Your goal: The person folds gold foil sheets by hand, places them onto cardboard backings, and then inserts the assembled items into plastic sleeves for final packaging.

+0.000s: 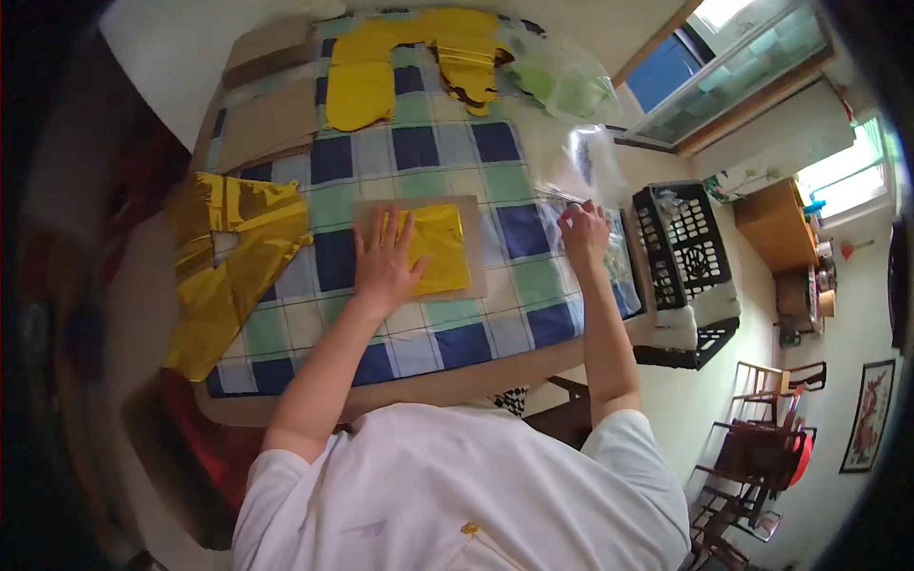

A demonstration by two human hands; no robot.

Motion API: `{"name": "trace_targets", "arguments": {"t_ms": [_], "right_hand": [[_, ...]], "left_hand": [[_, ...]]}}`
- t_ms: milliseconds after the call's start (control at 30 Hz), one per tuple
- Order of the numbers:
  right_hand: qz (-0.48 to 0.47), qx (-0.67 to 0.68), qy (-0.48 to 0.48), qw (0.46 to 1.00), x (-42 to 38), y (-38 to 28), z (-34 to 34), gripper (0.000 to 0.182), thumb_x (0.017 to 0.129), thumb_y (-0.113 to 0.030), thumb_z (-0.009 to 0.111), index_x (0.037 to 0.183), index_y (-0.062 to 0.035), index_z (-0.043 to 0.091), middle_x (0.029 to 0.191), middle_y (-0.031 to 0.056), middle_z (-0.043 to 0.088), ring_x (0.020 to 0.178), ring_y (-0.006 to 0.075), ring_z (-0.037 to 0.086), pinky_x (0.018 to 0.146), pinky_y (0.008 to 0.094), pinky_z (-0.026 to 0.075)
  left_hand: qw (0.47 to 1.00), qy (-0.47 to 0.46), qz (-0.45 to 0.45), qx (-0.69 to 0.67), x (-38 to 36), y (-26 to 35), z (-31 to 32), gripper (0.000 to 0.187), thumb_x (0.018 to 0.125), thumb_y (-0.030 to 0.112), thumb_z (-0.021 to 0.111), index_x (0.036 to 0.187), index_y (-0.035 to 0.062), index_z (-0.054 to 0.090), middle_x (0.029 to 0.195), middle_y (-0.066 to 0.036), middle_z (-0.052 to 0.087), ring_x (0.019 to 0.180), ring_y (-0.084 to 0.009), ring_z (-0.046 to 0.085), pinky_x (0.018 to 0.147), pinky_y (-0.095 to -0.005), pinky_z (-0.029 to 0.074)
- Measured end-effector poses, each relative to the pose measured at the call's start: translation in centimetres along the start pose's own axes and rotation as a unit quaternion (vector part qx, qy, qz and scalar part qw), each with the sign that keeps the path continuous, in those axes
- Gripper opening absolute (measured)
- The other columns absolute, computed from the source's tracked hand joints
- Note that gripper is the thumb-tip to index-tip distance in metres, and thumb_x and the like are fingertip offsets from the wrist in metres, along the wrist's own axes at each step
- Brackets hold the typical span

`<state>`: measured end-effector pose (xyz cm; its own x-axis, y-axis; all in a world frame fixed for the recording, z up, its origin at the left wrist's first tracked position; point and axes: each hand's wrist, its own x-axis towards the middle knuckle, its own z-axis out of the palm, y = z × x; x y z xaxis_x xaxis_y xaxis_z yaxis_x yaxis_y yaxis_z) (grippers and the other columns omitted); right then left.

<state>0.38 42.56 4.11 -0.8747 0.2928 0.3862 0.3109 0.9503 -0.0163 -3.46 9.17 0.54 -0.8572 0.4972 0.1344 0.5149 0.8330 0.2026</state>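
Note:
My left hand [384, 262] lies flat with spread fingers over the left side of a folded gold foil sheet [441, 249]. Under the foil is a brown cardboard square [477, 276], whose border shows around it. Off to the right, my right hand [587, 236] has its fingers curled together in a pinch at the edge of some clear plastic bags [562, 193]. Exactly how much plastic the fingertips grip is hard to see.
Unfolded gold foil [252, 266] hangs over the table's left edge; more gold foil [362, 90] lies at the far side. Cardboard pieces [271, 119] are at the back left. Clear plastic [571, 86] covers the back right. Black crates [681, 238] stand beyond the right edge of the checked tablecloth [409, 357].

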Motion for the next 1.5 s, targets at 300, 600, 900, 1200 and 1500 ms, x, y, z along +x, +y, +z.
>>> {"name": "trace_targets", "arguments": {"t_ms": [300,600,900,1200,1500], "right_hand": [[0.026,0.424,-0.117,0.898,-2.0,-11.2,0.9,0.015,0.075,-0.012,0.067,0.086,-0.001,0.065,0.078,0.0157,0.066,0.073,0.0274,0.066,0.066,0.0358,0.051],[0.129,0.495,-0.217,0.831,-2.1,-13.2,2.1,0.021,0.081,-0.017,0.066,0.088,0.0028,0.067,0.073,0.0102,0.068,0.064,0.017,0.064,0.062,0.0294,0.051],[0.18,0.594,-0.455,0.639,-2.2,-11.2,-0.2,0.042,0.096,-0.041,0.05,0.091,-0.0027,0.069,0.072,0.0039,0.064,0.05,0.0083,0.049,0.042,0.0252,0.035],[0.123,0.571,-0.304,0.753,-1.5,-10.0,1.0,0.023,0.09,-0.022,0.06,0.093,-0.0012,0.069,0.071,0.0029,0.064,0.05,0.0069,0.051,0.044,0.0241,0.041],[0.097,0.506,-0.242,0.822,-0.8,-13.3,2.3,0.019,0.079,-0.007,0.062,0.096,-0.001,0.069,0.077,0.0137,0.069,0.066,0.0171,0.067,0.06,0.0309,0.053]], "left_hand": [[1.0,-0.003,0.005,-0.006,0.2,0.1,-0.3,0.07,0.091,0.056,0.04,0.147,0.0148,0.026,0.152,-0.015,0.021,0.142,-0.0347,0.013,0.111,-0.0596,0.009],[1.0,0.01,0.006,-0.015,0.1,0.2,-0.5,0.07,0.091,0.057,0.04,0.147,0.0166,0.027,0.152,-0.016,0.022,0.142,-0.0352,0.014,0.11,-0.0602,0.009],[1.0,0.025,0.008,-0.008,0.1,0.3,-0.5,0.071,0.091,0.058,0.04,0.147,0.0173,0.026,0.152,-0.016,0.023,0.142,-0.0352,0.015,0.11,-0.0602,0.01],[1.0,0.028,0.009,-0.008,0.2,0.2,-0.3,0.07,0.091,0.058,0.039,0.147,0.0172,0.027,0.152,-0.016,0.022,0.141,-0.0367,0.015,0.11,-0.0606,0.011],[0.999,0.043,0.031,-0.009,0.0,0.1,0.1,0.066,0.091,0.057,0.042,0.143,0.0182,0.035,0.152,-0.017,0.022,0.14,-0.0389,0.016,0.109,-0.0615,0.012]]}}
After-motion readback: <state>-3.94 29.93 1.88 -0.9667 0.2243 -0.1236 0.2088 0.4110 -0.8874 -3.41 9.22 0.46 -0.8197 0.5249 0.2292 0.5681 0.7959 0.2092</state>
